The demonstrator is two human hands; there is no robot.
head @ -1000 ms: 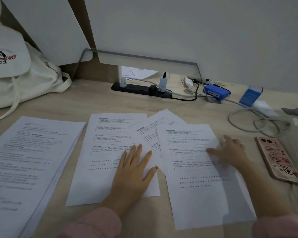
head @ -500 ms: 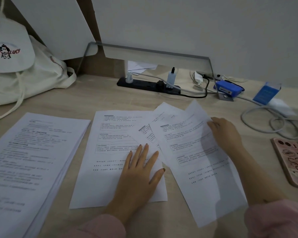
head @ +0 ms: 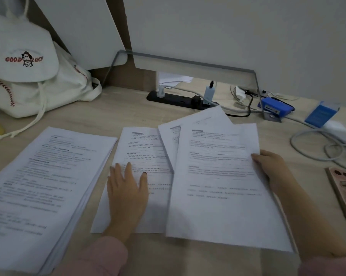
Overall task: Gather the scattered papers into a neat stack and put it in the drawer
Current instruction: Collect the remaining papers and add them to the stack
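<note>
Now, early going: loose sheets (head: 218, 176) are fanned across the desk (head: 128, 120), beside a stack (head: 48, 176). One is pressed flat by the left hand (head: 128, 190); another's edge is gripped by the right hand (head: 267, 164). No drawer is seen.

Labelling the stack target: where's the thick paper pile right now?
Head view: the thick paper pile lies on the desk's left side, just left of the sheet under the left hand and in front of the white drawstring bag.
</note>
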